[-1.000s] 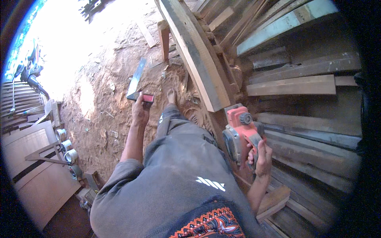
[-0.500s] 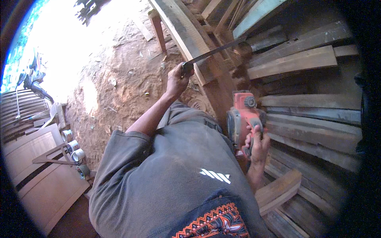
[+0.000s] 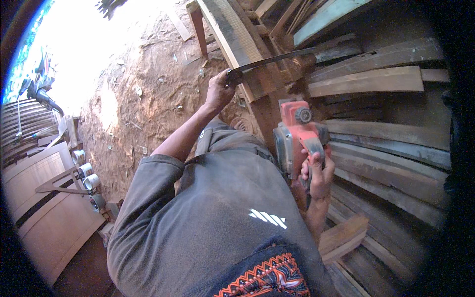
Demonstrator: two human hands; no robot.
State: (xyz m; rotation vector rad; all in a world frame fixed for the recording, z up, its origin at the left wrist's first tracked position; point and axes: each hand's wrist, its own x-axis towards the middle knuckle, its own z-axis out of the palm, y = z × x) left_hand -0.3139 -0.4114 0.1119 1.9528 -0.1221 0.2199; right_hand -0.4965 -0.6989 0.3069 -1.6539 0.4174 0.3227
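Observation:
My left hand (image 3: 219, 91) is closed around the dark handle of a long, thin-bladed tool (image 3: 277, 59); I cannot tell whether it is a saw or a machete. The blade reaches rightward across the near end of a wooden bench (image 3: 230, 37); whether it touches the wood is unclear. Lower down on the right, my right hand (image 3: 319, 173) grips the rear handle of a red and black electric hand planer (image 3: 298, 131). Its round knob faces up, and its sole is hidden. A long board (image 3: 264, 116) runs beneath and beside the planer.
Stacked planks (image 3: 391, 133) fill the right side, and a short wood block (image 3: 344, 237) lies below my right forearm. On the left are wooden panels (image 3: 59, 208), several small cans (image 3: 85, 171) and a motorbike (image 3: 39, 91). Scraps litter the earth floor (image 3: 148, 89).
The planer and my right hand have shifted slightly left and up. My left hand has moved a little up and left, and the blade shows more of its broad side. Both grips stay the same.

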